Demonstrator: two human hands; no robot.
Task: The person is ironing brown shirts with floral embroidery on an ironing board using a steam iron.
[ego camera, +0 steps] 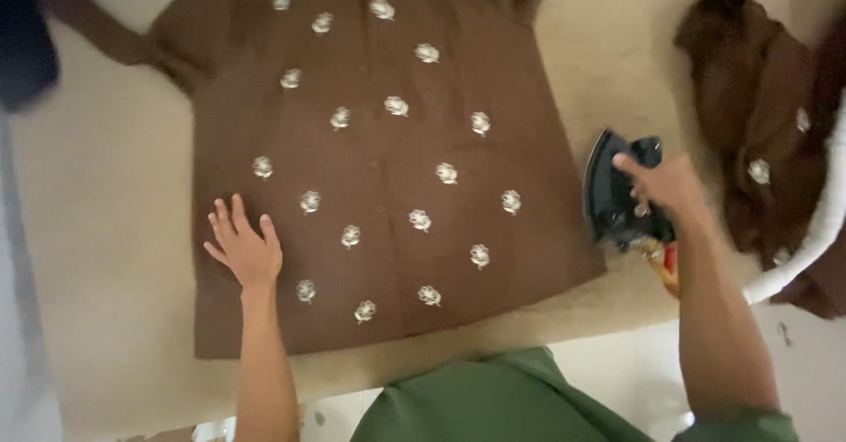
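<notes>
Green fabric (pixel 493 402) of a shirt worn by the person is seen nearest, at the bottom edge, and both bare forearms reach away from it. The left hand (pixel 244 248) is laid flat, fingers spread wide and holding nothing, on the near left part of a brown garment (pixel 379 169). The garment is spread smooth over a beige padded surface (pixel 106 230), and its matte cloth is dotted with small pale embroidered flowers in loose rows. A straight hem is shown at the near side, and a sleeve is stretched toward the far left. The right hand (pixel 665 186) is closed around the handle of a black iron (pixel 621 191), which is held tilted on its side just beside the garment's right edge, with its dark, pointed soleplate turned toward the cloth. Whether the iron touches the surface cannot be told. A thick white cord (pixel 815 230) is curved away to the right of the iron. Farther right, a second brown cloth (pixel 758 98) with the same flowers lies crumpled in soft folds. At the far left corner, a dark blurred shape (pixel 22 41) is visible.
</notes>
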